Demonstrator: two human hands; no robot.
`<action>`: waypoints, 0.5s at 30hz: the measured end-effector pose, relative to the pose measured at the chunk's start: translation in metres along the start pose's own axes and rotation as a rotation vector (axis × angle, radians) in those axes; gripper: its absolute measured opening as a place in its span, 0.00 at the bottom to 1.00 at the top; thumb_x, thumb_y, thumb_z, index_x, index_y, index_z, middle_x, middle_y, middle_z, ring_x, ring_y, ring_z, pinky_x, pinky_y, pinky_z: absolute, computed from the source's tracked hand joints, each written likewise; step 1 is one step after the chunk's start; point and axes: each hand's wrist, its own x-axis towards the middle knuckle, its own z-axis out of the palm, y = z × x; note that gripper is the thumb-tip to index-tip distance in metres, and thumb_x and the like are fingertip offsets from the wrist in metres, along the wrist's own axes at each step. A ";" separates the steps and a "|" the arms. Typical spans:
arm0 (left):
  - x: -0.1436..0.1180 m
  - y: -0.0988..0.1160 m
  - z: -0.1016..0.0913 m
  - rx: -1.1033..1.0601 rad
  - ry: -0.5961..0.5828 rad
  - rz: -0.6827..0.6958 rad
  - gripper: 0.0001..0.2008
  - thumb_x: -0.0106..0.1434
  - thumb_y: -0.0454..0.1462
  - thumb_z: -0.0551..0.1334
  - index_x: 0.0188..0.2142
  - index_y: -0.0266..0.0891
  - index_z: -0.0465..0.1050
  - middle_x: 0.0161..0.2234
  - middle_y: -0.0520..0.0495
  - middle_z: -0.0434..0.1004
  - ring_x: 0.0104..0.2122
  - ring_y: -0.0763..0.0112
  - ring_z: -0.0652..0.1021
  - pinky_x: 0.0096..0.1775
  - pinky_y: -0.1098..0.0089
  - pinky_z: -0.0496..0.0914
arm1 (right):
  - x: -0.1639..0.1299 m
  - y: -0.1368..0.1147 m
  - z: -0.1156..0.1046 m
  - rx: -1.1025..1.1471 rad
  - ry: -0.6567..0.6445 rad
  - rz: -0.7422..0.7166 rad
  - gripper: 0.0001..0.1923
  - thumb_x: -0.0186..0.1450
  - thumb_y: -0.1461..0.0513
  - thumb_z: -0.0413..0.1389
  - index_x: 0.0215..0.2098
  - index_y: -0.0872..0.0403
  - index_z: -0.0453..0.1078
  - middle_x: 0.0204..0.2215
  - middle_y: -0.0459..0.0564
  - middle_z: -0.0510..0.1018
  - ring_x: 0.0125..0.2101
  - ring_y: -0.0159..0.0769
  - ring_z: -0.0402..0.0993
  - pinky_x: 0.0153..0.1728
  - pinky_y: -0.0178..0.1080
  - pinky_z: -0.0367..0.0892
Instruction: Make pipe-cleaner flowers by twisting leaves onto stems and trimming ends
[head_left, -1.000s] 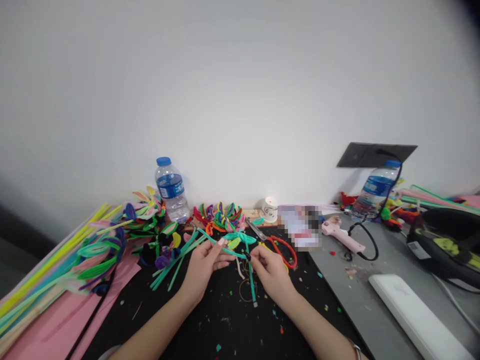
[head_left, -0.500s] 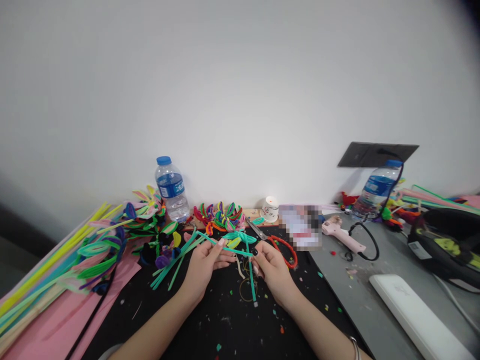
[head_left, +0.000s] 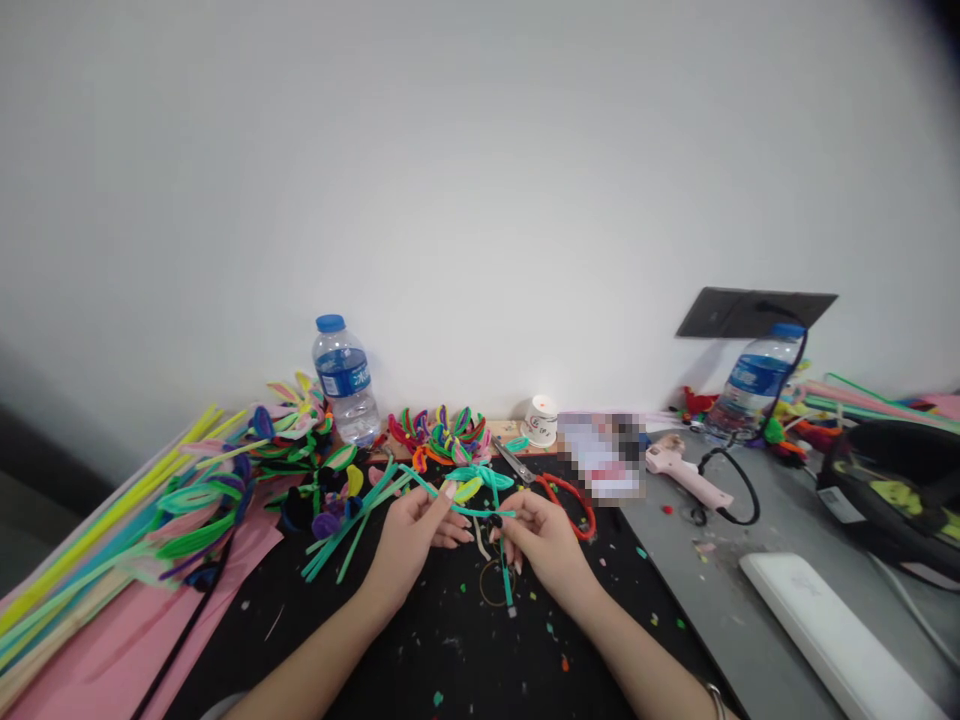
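Observation:
My left hand [head_left: 411,535] and my right hand [head_left: 546,542] meet over a black mat [head_left: 450,640], both pinching one teal pipe cleaner [head_left: 480,512]. The cleaner runs from my left fingertips across to my right fingertips and is bent there. A second teal stem [head_left: 504,565] hangs down from that point toward the mat. Just behind my hands lie a teal-and-yellow pipe-cleaner flower [head_left: 472,480] and a loose bundle of teal stems [head_left: 352,520].
Orange-handled scissors [head_left: 559,492] lie right of my hands. A pink glue gun [head_left: 686,475] with a black cord, two water bottles [head_left: 343,380] [head_left: 754,385], a paper cup [head_left: 540,420], coloured pipe-cleaner flowers [head_left: 439,435], long pipe cleaners on pink paper [head_left: 112,530] and a white box [head_left: 832,630] surround the mat.
My right hand has turned and shifted slightly while working the teal pipe cleaner; the end between my fingers is bent more. My left hand keeps its hold.

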 end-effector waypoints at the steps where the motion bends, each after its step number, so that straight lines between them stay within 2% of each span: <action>1: 0.000 0.000 0.001 0.016 -0.012 0.001 0.17 0.54 0.48 0.62 0.25 0.35 0.64 0.22 0.46 0.77 0.21 0.68 0.79 0.23 0.74 0.70 | 0.000 0.001 -0.001 -0.005 0.007 -0.011 0.10 0.55 0.57 0.56 0.27 0.54 0.62 0.17 0.42 0.72 0.12 0.25 0.62 0.12 0.29 0.57; 5: 0.000 -0.004 0.001 0.070 -0.036 0.073 0.15 0.54 0.44 0.62 0.35 0.35 0.68 0.24 0.49 0.77 0.23 0.68 0.79 0.26 0.72 0.71 | 0.000 0.002 -0.002 -0.021 0.029 -0.040 0.10 0.55 0.56 0.56 0.27 0.55 0.63 0.17 0.42 0.72 0.12 0.26 0.62 0.12 0.30 0.59; 7: 0.000 -0.007 0.000 0.123 -0.072 0.121 0.15 0.56 0.43 0.60 0.40 0.35 0.68 0.22 0.51 0.75 0.22 0.68 0.78 0.27 0.72 0.71 | 0.000 0.001 -0.002 -0.012 0.050 -0.047 0.11 0.55 0.55 0.57 0.28 0.55 0.64 0.18 0.42 0.72 0.12 0.27 0.63 0.12 0.30 0.60; 9: 0.000 -0.010 -0.001 0.196 -0.128 0.162 0.15 0.58 0.42 0.58 0.42 0.36 0.68 0.19 0.53 0.72 0.18 0.70 0.75 0.23 0.73 0.68 | 0.000 0.000 -0.002 0.007 0.067 -0.055 0.11 0.54 0.55 0.57 0.28 0.54 0.64 0.18 0.43 0.72 0.12 0.28 0.64 0.12 0.31 0.61; 12: -0.004 -0.012 -0.002 0.354 -0.228 0.232 0.12 0.61 0.41 0.53 0.40 0.39 0.70 0.20 0.53 0.71 0.14 0.74 0.68 0.20 0.74 0.62 | 0.000 -0.001 -0.001 0.054 0.066 -0.058 0.11 0.54 0.56 0.58 0.27 0.54 0.64 0.17 0.42 0.71 0.13 0.28 0.65 0.12 0.31 0.62; 15: -0.009 -0.007 -0.002 0.587 -0.313 0.357 0.11 0.62 0.36 0.50 0.31 0.40 0.70 0.19 0.52 0.69 0.20 0.70 0.70 0.28 0.72 0.63 | 0.000 -0.003 0.000 0.088 0.035 -0.034 0.10 0.53 0.57 0.59 0.27 0.55 0.65 0.15 0.40 0.69 0.12 0.28 0.65 0.13 0.31 0.63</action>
